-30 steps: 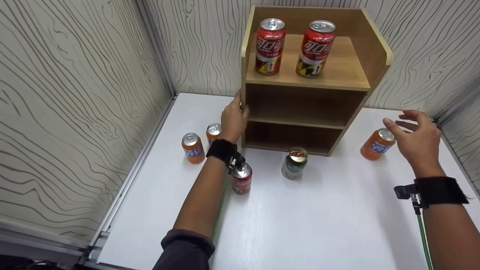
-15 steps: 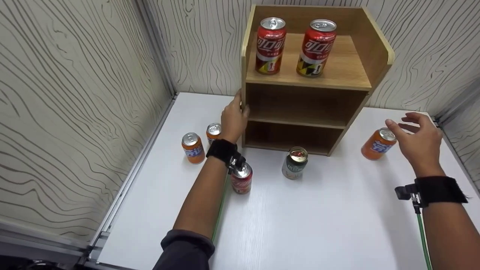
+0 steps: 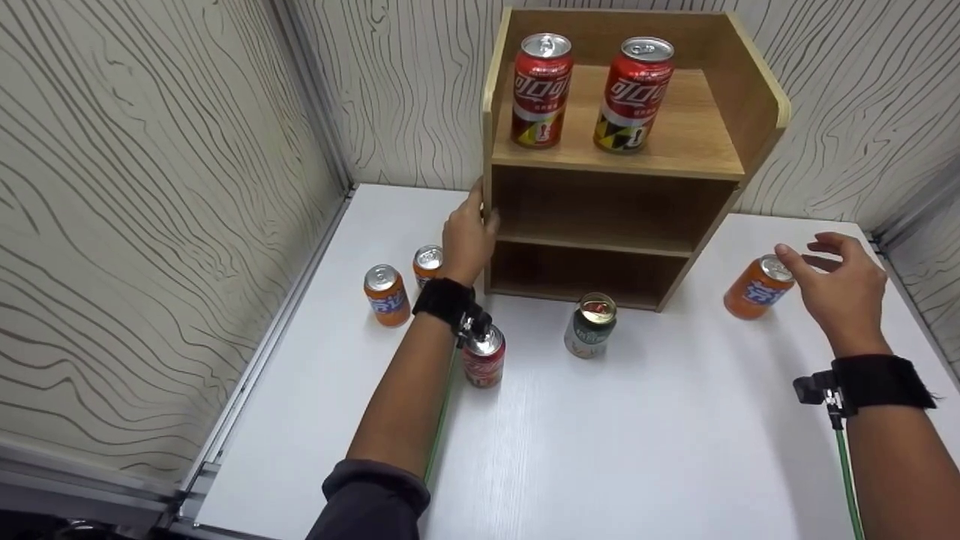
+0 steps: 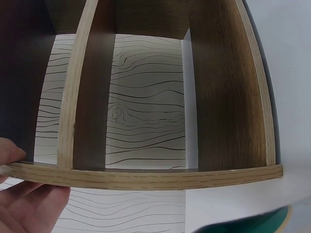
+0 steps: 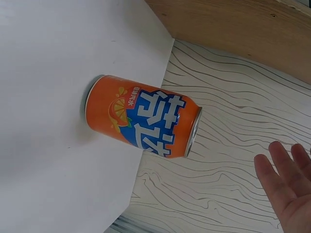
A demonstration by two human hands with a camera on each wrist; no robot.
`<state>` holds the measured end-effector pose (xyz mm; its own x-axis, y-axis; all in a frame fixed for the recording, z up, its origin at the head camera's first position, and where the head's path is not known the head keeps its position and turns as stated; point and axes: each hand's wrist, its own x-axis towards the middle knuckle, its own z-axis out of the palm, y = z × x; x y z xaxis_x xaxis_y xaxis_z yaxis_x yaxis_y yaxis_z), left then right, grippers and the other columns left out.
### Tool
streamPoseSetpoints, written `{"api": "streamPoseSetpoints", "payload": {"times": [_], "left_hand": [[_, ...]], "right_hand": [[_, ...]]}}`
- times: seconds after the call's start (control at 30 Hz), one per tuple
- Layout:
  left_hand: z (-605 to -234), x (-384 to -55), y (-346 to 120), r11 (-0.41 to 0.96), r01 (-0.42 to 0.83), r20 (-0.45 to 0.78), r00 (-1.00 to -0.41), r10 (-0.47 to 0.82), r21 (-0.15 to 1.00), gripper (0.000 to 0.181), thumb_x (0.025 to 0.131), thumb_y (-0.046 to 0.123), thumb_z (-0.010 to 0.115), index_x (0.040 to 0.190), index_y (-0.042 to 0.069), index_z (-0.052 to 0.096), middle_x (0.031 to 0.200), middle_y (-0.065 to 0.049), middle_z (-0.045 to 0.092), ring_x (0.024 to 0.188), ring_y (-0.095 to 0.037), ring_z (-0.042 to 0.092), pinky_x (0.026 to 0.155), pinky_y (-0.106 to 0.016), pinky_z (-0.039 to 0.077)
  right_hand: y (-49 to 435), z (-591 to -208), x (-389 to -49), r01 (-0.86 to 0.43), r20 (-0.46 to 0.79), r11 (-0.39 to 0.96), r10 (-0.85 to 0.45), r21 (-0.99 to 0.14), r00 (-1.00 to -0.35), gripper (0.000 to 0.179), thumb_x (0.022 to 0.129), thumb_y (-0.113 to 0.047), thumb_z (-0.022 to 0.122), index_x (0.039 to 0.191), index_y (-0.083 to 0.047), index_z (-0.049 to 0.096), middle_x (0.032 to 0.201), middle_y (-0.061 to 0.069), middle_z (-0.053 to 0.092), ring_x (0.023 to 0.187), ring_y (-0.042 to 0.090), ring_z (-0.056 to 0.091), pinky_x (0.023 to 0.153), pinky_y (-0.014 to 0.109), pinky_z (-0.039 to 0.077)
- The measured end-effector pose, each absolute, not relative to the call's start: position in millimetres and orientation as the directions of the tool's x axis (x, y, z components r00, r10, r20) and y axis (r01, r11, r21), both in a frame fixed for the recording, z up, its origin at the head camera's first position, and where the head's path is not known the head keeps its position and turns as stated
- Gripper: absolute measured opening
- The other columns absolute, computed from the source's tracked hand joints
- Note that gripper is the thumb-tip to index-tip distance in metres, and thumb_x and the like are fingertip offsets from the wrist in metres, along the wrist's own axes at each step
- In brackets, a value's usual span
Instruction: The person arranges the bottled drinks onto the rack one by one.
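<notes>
My left hand (image 3: 469, 238) grips the left side panel of a wooden shelf (image 3: 615, 171). In the left wrist view, its thumb lies inside the panel edge and its fingers (image 4: 41, 206) outside. My right hand (image 3: 844, 289) hovers just right of an orange soda can (image 3: 757, 289), fingers spread and holding nothing. The right wrist view shows a gap between the fingers and that can (image 5: 141, 116), which stands upright on the table. Two red cola cans, the left one (image 3: 541, 94) and the right one (image 3: 634, 97), stand on the shelf's top.
A green-and-white can (image 3: 589, 330) stands before the shelf. A red can (image 3: 484, 364) is partly under my left wrist. Two orange cans, one nearer (image 3: 387, 300) and one farther (image 3: 427, 262), stand left of my forearm. Wood-grain patterned walls (image 3: 187, 150) border the white table (image 3: 585, 450).
My right hand has shifted very slightly right and down beside the orange can. My left hand keeps its hold on the shelf, and the cans stay put.
</notes>
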<state>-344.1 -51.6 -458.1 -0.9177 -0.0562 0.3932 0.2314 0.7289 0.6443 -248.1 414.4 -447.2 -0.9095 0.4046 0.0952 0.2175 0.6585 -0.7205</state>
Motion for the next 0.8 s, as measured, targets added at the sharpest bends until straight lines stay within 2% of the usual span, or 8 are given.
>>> {"api": "streamPoseSetpoints", "payload": {"times": [0.5,0.8], "left_hand": [[-459,-345,-53,0.722,0.249,0.389,-0.921,-0.03,0.646,0.055,0.105,0.015,0.061,0.156,0.004,0.046,0.135,-0.017,0.072,0.115,-0.028,0.075,0.094,-0.04,0.062],[-460,-345,-52,0.736,0.231,0.381,-0.924,-0.039,0.636,0.055,0.105,0.017,0.061,0.157,0.005,0.046,0.134,-0.017,0.073,0.114,-0.029,0.075,0.093,-0.04,0.062]], "right_hand": [[427,-465,-250,0.242,0.081,0.673,0.41,-0.699,-0.909,0.088,0.098,-0.062,0.06,0.159,-0.003,0.038,0.159,0.025,0.048,0.144,0.045,0.053,0.07,0.002,0.034],[434,-472,-251,0.26,0.05,0.668,0.408,-0.697,-0.912,0.088,0.099,-0.06,0.06,0.16,-0.001,0.036,0.16,0.028,0.045,0.144,0.047,0.051,0.069,0.005,0.036]]}}
